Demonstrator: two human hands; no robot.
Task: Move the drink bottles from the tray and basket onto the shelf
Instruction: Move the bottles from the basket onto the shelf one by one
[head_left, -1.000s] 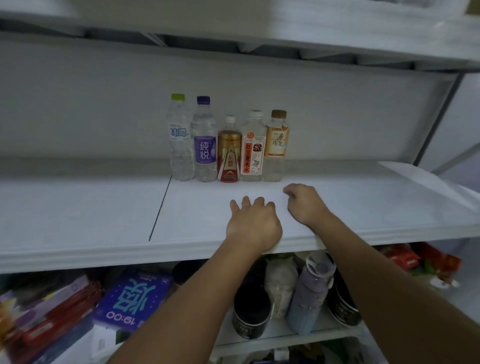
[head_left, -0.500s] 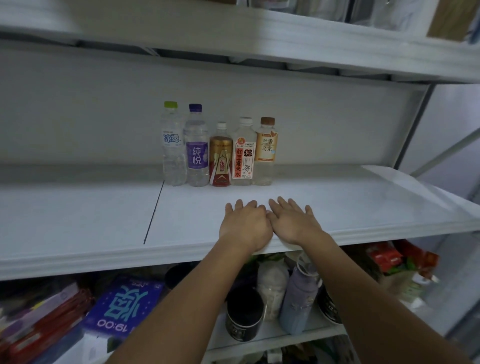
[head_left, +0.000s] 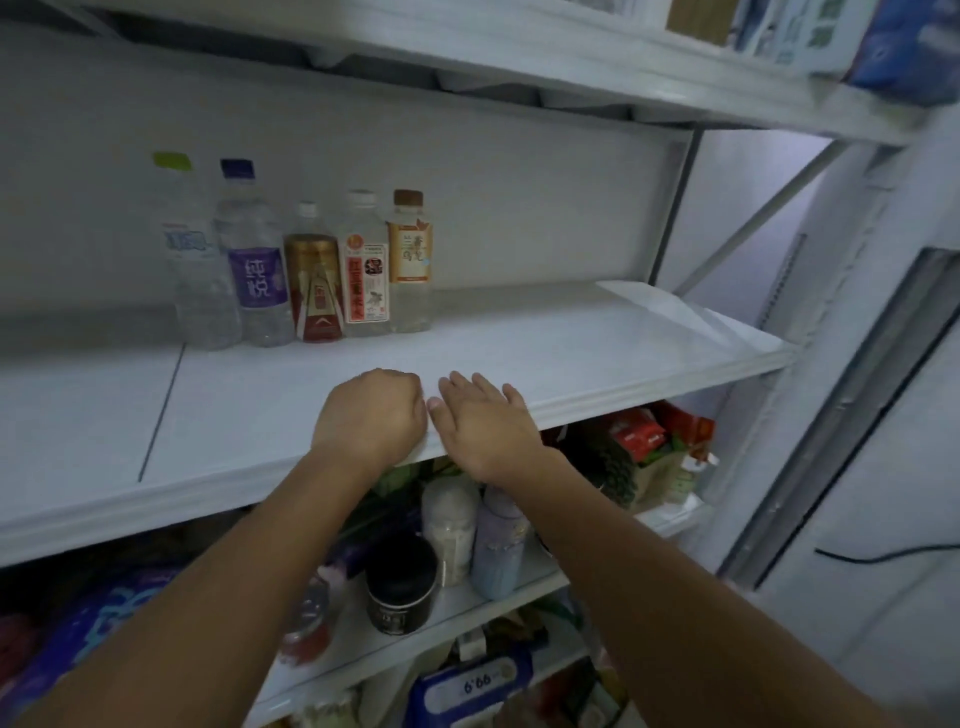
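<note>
**A:** What is the shelf made of?

**B:** The shelf (head_left: 571, 353) is a smooth white board with a moulded front lip. A thin dark seam crosses it on the left. Grey metal uprights and a slanted brace stand at its right end.

**A:** And where are the drink bottles?

**B:** Five stand upright in a tight row at the back of the shelf, left of centre, against the pale wall panel.
- Furthest left is the green-capped bottle (head_left: 192, 270), tall and made of clear plastic.
- Next is the purple-labelled bottle (head_left: 257, 275), also clear, with a dark blue cap.
- The gold bottle (head_left: 314, 280) is shorter, wrapped in glossy gold and red, with a white cap.
- The white-labelled bottle (head_left: 365, 270) is clear and has red characters down its label.
- Last is the brown-capped bottle (head_left: 410, 260), clear below an orange and cream label.

I cannot tell whether neighbouring bottles actually touch.

**A:** How do the hands lie?

**B:** Both bare forearms reach up from below to the front edge of the shelf, apart from the bottles. The left hand (head_left: 371, 415) is balled up, with its fingers curled under and nothing visible in it, and it rests on the board. The right hand (head_left: 480, 421) lies just beside it, palm down, empty, with its fingers straight and slightly spread. Its thumb tip is almost against the left hand.

**A:** Anything underneath?

**B:** On the lower shelf there is a squat round black jar (head_left: 401, 587), a pale lilac flask (head_left: 498, 545) and a frosted white container (head_left: 449, 525). Crinkly red packets (head_left: 639, 436) lie to the right.
</note>
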